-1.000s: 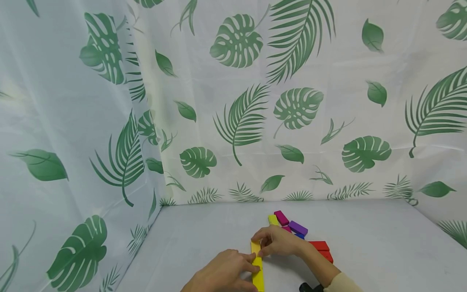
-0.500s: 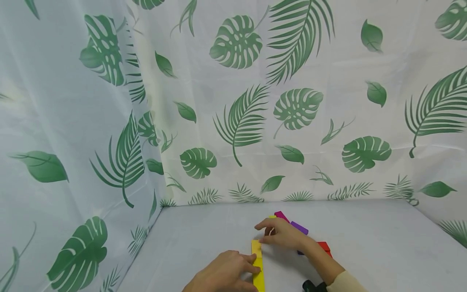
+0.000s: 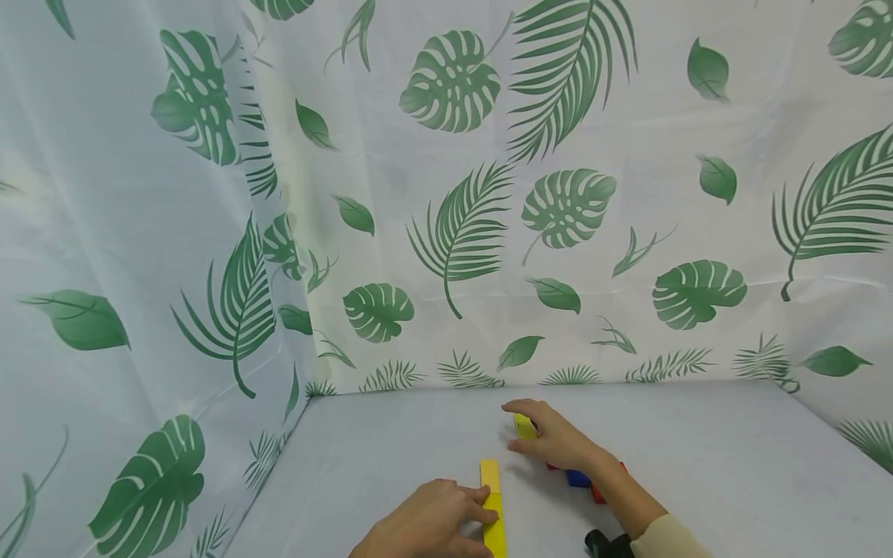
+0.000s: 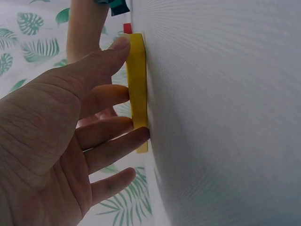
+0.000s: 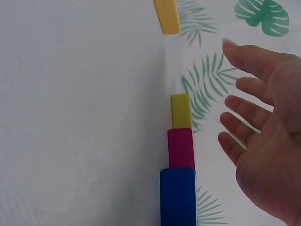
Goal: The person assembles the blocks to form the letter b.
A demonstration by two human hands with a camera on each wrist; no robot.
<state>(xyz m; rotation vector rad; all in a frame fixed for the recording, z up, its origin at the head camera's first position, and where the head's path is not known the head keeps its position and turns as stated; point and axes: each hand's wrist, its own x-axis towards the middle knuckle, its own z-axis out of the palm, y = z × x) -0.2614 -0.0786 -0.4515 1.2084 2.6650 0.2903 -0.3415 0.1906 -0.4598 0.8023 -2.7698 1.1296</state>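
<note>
Two yellow blocks (image 3: 493, 535) lie end to end in a straight strip; the far one (image 3: 490, 474) is a lighter yellow. My left hand (image 3: 425, 519) rests against the strip from the left, its extended fingers and thumb touching it. Farther back, my right hand (image 3: 558, 446) hovers with thumb and fingers apart, holding nothing. Between them shows a greenish-yellow block (image 3: 524, 426) on the table. In the right wrist view, this greenish-yellow block (image 5: 181, 111) stands apart from the fingers, with a magenta block (image 5: 181, 148) and a blue block (image 5: 178, 197) nearer the camera.
Partly under the right forearm lie the blue block (image 3: 577, 478) and a red block (image 3: 598, 494). A dark device (image 3: 605, 545) sits by the right wrist. White leaf-printed curtains (image 3: 474, 232) stand behind and beside the pale table (image 3: 377, 442).
My right hand has let go of the far yellow block and moved back and to the right, over the loose blocks, its fingers spreading. My left hand stays on the strip.
</note>
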